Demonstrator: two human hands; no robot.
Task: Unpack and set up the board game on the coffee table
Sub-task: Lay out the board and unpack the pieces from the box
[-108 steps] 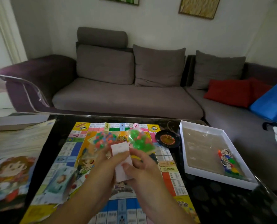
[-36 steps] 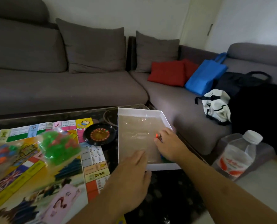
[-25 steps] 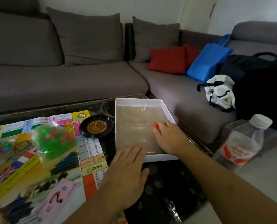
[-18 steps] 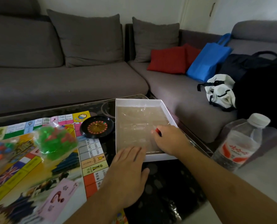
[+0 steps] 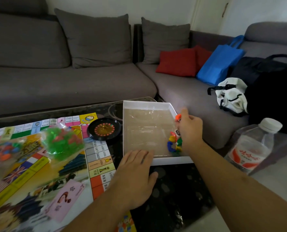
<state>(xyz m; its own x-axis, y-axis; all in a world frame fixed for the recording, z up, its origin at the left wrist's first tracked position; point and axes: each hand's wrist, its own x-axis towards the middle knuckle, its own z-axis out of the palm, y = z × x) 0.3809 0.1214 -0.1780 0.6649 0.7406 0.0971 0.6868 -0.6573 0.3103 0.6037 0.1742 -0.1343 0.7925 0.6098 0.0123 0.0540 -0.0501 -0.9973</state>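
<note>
Right hand point(image 5: 190, 131) is curled around a bunch of colourful pawns point(image 5: 173, 143) at the right wall of the white box tray point(image 5: 171, 160), probably lifting them out. Left hand point(image 5: 134, 176) lies flat with fingers spread on the tray's near-left corner, likely so it doesn't slide, while the game board point(image 5: 38, 164) is already laid out to the left on the coffee table point(image 5: 173, 198).

Two bags of pieces point(image 5: 63, 144) (one green), one roulette wheel point(image 5: 104, 129), one box point(image 5: 149, 104), one bottle point(image 5: 251, 148).

"?" on pink card point(image 5: 64, 198)
</note>
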